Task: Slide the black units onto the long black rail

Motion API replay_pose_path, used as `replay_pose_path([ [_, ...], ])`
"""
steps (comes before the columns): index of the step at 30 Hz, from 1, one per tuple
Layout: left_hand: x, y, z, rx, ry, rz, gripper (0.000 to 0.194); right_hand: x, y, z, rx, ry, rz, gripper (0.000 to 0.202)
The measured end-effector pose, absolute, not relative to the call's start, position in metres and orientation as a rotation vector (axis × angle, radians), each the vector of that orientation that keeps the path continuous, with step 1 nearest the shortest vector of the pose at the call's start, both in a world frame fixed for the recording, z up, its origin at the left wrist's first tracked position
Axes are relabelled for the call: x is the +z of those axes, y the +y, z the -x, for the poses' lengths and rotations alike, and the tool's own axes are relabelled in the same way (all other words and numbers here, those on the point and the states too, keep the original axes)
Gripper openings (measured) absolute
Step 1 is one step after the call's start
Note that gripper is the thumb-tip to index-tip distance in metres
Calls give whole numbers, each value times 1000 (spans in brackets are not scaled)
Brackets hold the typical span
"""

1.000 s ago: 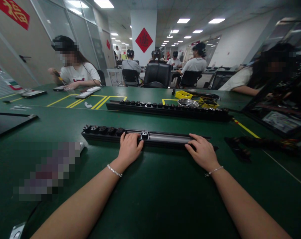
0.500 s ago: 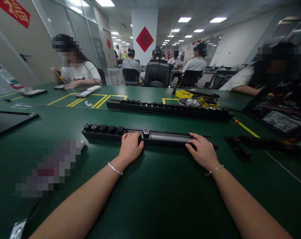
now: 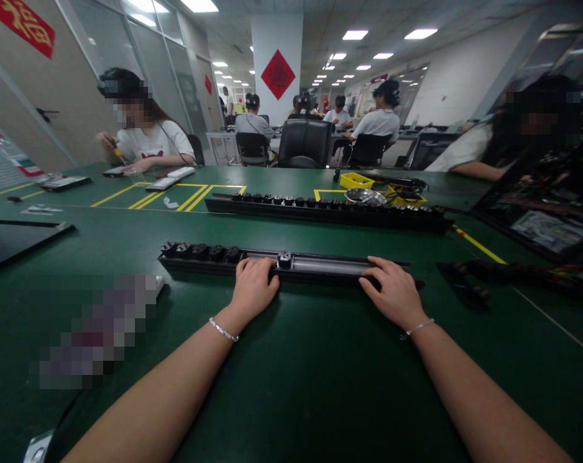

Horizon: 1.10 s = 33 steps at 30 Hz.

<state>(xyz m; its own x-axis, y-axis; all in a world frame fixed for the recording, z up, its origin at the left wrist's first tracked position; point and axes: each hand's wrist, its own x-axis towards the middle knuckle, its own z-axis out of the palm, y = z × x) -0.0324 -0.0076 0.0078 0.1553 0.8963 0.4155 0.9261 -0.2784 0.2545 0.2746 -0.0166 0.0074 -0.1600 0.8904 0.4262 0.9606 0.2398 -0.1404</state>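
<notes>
A long black channel-shaped rail (image 3: 320, 278) lies across the green table in front of me. My left hand (image 3: 253, 286) grips its middle part, fingers over the top and thumb along the near side. Toward the right end, my right hand (image 3: 392, 289) holds the rail in the same way. Several round black socket-like modules (image 3: 199, 252) sit in a row at the rail's left end. One separate squarish module (image 3: 284, 259) sits in the channel just right of my left fingers. Between that module and my right hand, the channel's grey inside shows.
Beyond lies a longer black rail (image 3: 330, 212) filled with similar modules. Behind it are a metal bowl (image 3: 366, 197) and a yellow bin (image 3: 357, 181). Dark cables (image 3: 522, 276) lie at right; a blurred-out object (image 3: 103, 328) lies at left. Other people sit around the table.
Both hands stay on the rail in nearly the same pose. The view has shifted very slightly; nothing is visibly taken up or let go.
</notes>
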Motion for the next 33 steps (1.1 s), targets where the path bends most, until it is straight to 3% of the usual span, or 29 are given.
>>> replay_pose_path([
  [11, 6, -9, 33, -793, -1823, 2366, 26, 8, -16, -268, -282, -2093, 1646, 28],
  [25, 6, -8, 33, -786, -1776, 2384, 29, 11, -15, -174, -106, -2276, 1474, 47],
  [33, 6, -8, 33, -746, -1794, 2385, 31, 8, -11, -157, -152, -2337, 1464, 44],
])
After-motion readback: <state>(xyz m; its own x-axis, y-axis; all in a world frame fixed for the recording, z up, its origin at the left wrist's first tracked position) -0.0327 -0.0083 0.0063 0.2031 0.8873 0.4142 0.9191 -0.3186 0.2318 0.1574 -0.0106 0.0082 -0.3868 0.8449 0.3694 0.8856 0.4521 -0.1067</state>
